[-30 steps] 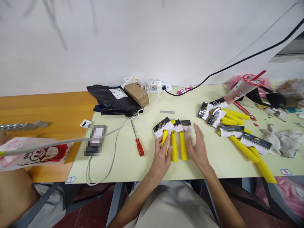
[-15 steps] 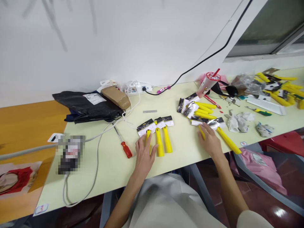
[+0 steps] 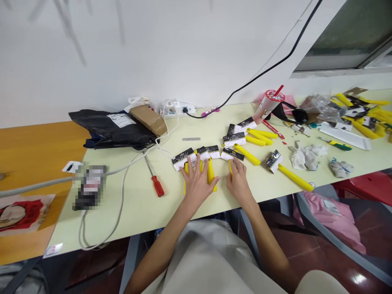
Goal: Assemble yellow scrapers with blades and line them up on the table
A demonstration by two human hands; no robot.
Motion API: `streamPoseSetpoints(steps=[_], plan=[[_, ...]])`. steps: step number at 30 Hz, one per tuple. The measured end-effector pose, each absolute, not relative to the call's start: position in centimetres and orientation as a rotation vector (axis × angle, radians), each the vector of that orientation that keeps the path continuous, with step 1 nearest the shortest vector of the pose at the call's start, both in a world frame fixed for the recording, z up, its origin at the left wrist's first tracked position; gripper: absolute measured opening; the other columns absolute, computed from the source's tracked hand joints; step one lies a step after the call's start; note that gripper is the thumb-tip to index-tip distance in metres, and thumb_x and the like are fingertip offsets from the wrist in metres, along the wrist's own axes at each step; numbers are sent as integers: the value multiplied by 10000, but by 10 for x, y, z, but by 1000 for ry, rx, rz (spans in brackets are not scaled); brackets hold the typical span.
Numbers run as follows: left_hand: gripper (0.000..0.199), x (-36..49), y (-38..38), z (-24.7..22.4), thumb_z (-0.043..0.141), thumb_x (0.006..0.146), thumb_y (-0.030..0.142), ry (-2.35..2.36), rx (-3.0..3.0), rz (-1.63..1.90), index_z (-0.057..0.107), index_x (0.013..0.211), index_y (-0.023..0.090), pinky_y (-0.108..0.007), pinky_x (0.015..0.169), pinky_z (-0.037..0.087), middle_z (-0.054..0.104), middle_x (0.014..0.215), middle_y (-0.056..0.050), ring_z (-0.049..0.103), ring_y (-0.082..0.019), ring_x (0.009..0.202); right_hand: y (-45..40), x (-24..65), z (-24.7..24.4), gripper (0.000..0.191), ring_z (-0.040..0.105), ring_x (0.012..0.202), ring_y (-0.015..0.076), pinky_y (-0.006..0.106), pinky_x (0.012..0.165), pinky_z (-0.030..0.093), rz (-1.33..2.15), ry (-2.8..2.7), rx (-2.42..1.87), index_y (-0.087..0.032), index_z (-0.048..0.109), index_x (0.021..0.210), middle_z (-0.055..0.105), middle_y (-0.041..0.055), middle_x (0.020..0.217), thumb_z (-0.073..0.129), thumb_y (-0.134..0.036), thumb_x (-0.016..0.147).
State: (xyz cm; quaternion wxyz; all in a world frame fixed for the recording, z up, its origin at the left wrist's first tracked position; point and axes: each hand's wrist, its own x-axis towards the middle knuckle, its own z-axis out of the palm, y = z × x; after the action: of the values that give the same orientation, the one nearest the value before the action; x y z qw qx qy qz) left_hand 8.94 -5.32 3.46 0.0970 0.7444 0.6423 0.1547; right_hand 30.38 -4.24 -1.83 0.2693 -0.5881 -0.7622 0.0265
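My left hand (image 3: 197, 181) lies with fingers spread across a row of yellow-handled tools (image 3: 211, 173), whose heads are covered by black-and-white cards. My right hand (image 3: 239, 183) is closed around the handle of another carded yellow-handled tool (image 3: 232, 154), just right of that row. The kind of tool under the cards is hidden. Beyond my right hand lies a pile of similar carded tools (image 3: 255, 140). A single carded tool (image 3: 295, 177) rests at the table's front edge, further right.
A red-handled screwdriver (image 3: 158, 186), a grey cable (image 3: 124, 200) and a black plastic parcel (image 3: 113, 130) lie to the left. A metal strip (image 3: 191, 139) sits behind the row. Rightward are a cup with a straw (image 3: 269, 106), crumpled gloves (image 3: 306, 156) and more yellow-handled tools (image 3: 361, 126).
My right hand has moved left, bringing a carded tool up beside the row. My left hand has spread over the row. One tool near the pile now lies at a different angle.
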Motion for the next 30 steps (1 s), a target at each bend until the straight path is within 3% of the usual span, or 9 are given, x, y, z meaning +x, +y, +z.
streamPoseSetpoints(steps=[3, 6, 10, 15, 21, 26, 30], plan=[[733, 91, -55, 37, 591, 1058, 495, 1908, 2220, 408, 447, 1733, 250, -889, 1278, 193, 237, 1872, -142, 95, -537, 1724, -41, 300, -14, 672, 356, 1598, 429, 683, 1247, 472, 89, -2128, -1530, -71, 478, 1628, 373, 298, 1677, 428, -7, 961], [703, 87, -58, 40, 589, 1045, 416, 1917, 2226, 380, 470, 1719, 253, -868, 1294, 212, 271, 1863, -128, 95, -516, 1732, -35, 300, -13, 618, 293, 1643, 444, 688, 1282, 435, 85, -2206, -1469, -31, 558, 1544, 335, 312, 1709, 421, 25, 944], [695, 80, -60, 40, 628, 1013, 460, 1960, 2192, 369, 539, 1642, 178, -863, 1299, 221, 284, 1852, -171, 90, -516, 1733, -28, 298, -13, 695, 233, 1688, 433, 704, 1292, 427, 59, -2285, -1392, -20, 446, 1645, 349, 314, 1735, 404, 39, 954], [510, 65, -61, 38, 624, 969, 285, 2042, 2122, 391, 652, 1462, 156, -805, 1332, 247, 342, 1829, -175, 129, -473, 1740, -29, 286, -11, 794, 210, 1719, 395, 675, 1322, 417, 33, -2351, -1337, -28, 289, 1745, 396, 296, 1745, 375, 61, 960], [488, 39, -64, 32, 605, 991, 287, 2095, 2000, 546, 647, 1461, 163, -767, 1339, 286, 358, 1826, -155, 162, -448, 1740, -34, 258, -13, 709, 164, 1724, 446, 686, 1341, 362, 46, -2356, -1351, 105, 397, 1650, 289, 382, 1769, 383, 85, 942], [458, 28, -67, 28, 620, 980, 290, 2105, 1996, 574, 676, 1422, 182, -759, 1349, 269, 367, 1826, -132, 181, -441, 1737, -28, 206, -7, 749, 201, 1716, 443, 673, 1364, 329, 162, -2358, -1291, 83, 465, 1629, 407, 342, 1731, 486, 61, 880], [489, 22, -65, 35, 607, 985, 286, 2110, 1967, 523, 671, 1457, 177, -788, 1337, 264, 344, 1836, -133, 170, -456, 1736, -23, 166, 0, 873, 215, 1717, 390, 636, 1391, 304, 308, -2309, -1236, -28, 358, 1732, 443, 252, 1741, 544, 2, 879]])
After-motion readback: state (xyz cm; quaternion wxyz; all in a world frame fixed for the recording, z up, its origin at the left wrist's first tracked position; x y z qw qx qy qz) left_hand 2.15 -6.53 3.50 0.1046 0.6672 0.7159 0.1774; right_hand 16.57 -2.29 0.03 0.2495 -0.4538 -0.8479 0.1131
